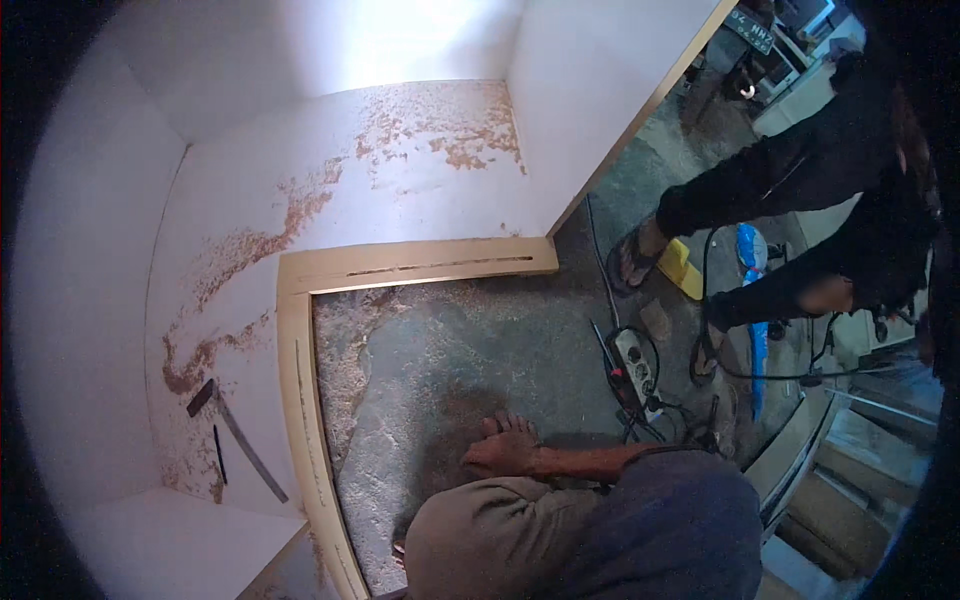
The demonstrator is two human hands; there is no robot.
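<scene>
Neither of my hands shows. My bent knees in grey trousers (600, 540) fill the lower middle, and a bare foot (503, 447) rests on the concrete floor. To the left, a hammer (245, 435) lies inside a white cabinet carcass (400, 210), its dark head toward the far side. Beside it is a thin dark stick (219, 455), perhaps a pencil. A tan wooden edge frame (420, 262) with long slots borders the carcass in an L shape. Brown, rough patches of residue or sawdust (245, 255) mark the white panels.
Another person's legs (780, 190), in dark trousers and sandals, stand at the right. Near them lie a power strip (634, 362) with cables, a yellow piece (681, 270) and a blue plastic wrapper (752, 260). Boards (850, 500) are stacked at the lower right.
</scene>
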